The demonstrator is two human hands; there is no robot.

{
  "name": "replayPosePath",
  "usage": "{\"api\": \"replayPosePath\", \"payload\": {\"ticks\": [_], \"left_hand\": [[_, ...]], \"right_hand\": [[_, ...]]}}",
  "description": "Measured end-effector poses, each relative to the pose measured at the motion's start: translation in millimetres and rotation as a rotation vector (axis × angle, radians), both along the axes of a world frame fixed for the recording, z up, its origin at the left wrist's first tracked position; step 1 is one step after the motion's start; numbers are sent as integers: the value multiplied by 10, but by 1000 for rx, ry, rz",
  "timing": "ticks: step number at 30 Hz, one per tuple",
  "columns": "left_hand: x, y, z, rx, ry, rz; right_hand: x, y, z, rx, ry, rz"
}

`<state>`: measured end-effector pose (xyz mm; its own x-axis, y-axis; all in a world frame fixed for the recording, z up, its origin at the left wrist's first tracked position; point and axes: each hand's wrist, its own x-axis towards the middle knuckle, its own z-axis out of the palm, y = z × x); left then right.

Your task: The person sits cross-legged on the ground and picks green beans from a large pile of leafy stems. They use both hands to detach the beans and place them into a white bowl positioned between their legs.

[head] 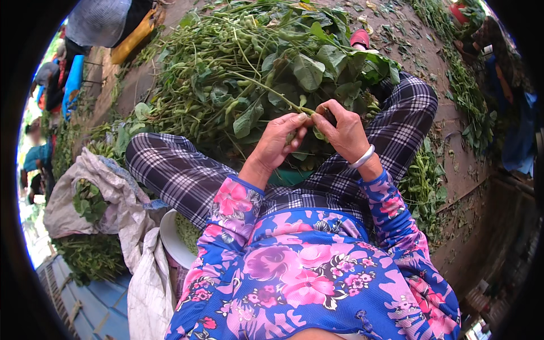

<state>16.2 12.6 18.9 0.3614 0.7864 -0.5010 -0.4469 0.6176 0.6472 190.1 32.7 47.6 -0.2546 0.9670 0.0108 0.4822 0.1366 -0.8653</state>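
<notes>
A leafy green bean stalk [272, 90] with pods runs from the heap up to my hands, which meet above my lap. My right hand [342, 125] pinches the stalk between thumb and fingers, a silver-coloured bangle on its wrist. Beside it, nearly touching, my left hand [280, 138] has its thumb and fingertips closed at the stalk's near end. Whether a pod sits between those left fingers is hard to make out. A large heap of pod-bearing bean plants [212, 72] lies right before my crossed legs.
At my left stand a white bowl [171, 238] of shelled green beans and a whitish woven sack [95, 163] with greenery. Bean plants [425, 182] lie by my right knee. Other people sit or stand at the far left and upper right. Leaf scraps litter the brown floor [459, 161].
</notes>
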Motion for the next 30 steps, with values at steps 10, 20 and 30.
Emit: {"api": "replayPosePath", "payload": {"ticks": [10,20,30], "left_hand": [[52,-68,-173,-48,-127,157],[5,-70,-286,-65,-136,125],[50,-101,-110,-30,-16,75]], "right_hand": [[-114,-275,-184,-269,179,-28],[-120,-340,-242,-575,450,27],[-62,-290,-152,-989,673,-5]]}}
